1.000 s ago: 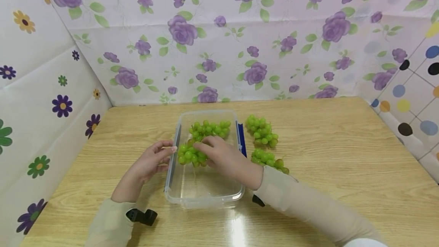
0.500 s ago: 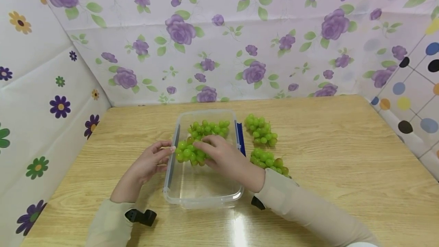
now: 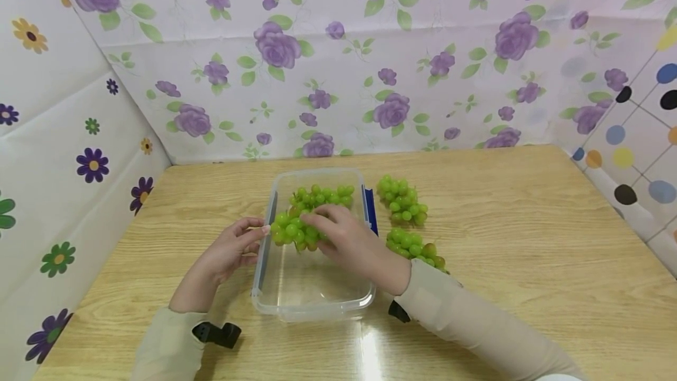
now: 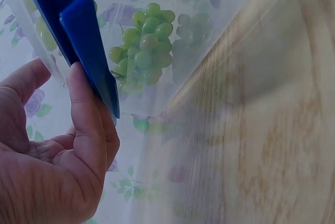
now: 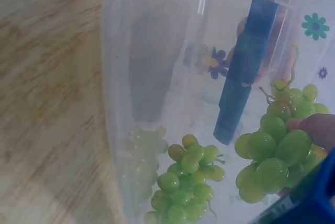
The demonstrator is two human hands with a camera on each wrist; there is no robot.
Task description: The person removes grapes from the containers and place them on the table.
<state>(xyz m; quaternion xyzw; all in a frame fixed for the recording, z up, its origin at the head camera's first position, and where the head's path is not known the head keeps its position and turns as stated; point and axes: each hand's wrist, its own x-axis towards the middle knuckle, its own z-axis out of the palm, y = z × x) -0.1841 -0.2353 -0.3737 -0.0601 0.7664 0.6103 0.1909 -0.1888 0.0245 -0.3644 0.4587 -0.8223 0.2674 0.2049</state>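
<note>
A clear plastic container [image 3: 317,304] with blue side clips [image 3: 370,210] stands on the wooden table. My right hand [image 3: 322,229] reaches into it and grips a bunch of green grapes [image 3: 290,231], held near the left wall. In the right wrist view, one fingertip [image 5: 319,130] presses on that bunch [image 5: 275,156]. A second bunch [image 3: 324,196] lies at the container's far end. My left hand [image 3: 258,232] holds the container's left rim, and its thumb [image 4: 89,114] lies against the blue clip [image 4: 78,41].
Two more grape bunches lie on the table right of the container, one farther [image 3: 404,200] and one nearer [image 3: 415,249] beside my right sleeve. Flower-patterned walls [image 3: 338,75] close in the table at the back and both sides.
My right hand has shifted the held bunch a little toward the far end of the container, closer to the other bunch. The left hand has stayed at the rim.
</note>
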